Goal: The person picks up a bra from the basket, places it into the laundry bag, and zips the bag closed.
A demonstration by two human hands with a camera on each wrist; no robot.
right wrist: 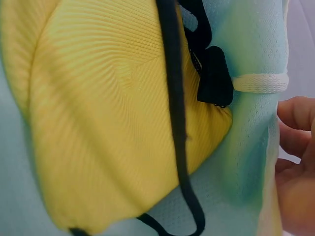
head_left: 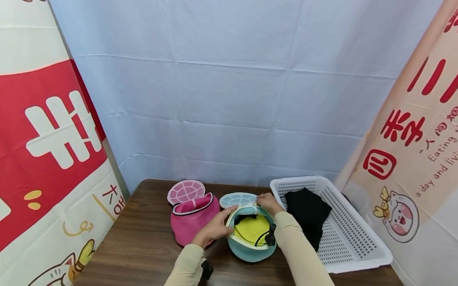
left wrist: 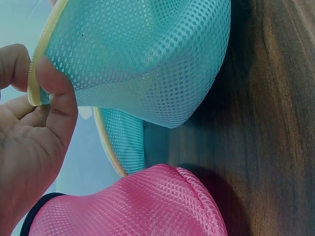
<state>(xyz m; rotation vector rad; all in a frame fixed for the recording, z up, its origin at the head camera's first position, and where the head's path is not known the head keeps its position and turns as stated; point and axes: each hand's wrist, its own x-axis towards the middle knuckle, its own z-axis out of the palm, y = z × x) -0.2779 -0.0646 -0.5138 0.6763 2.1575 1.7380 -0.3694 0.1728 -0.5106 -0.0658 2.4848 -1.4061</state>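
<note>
A light-blue mesh laundry bag [head_left: 245, 253] stands on the table with its round lid [head_left: 234, 200] folded back. Inside lies a yellow ribbed garment [right wrist: 98, 132], probably a bra, with thin black straps [right wrist: 173, 88]. My left hand [head_left: 214, 227] pinches the bag's cream zip edge [left wrist: 35, 73] between thumb and fingers on the left side. At the back right of the rim, my right hand [head_left: 269, 203] holds the bag's edge, its fingers curled; part of that hand is cut off in the right wrist view. Beside my left hand sits a pink mesh laundry bag [head_left: 193, 222], lid also open.
A white plastic basket [head_left: 350, 246] stands to the right with black cloth [head_left: 307, 212] in it, close to my right forearm. The brown wooden table [head_left: 143, 238] runs back to a pale-blue curtain [head_left: 229, 119]. Printed cloths hang on both sides.
</note>
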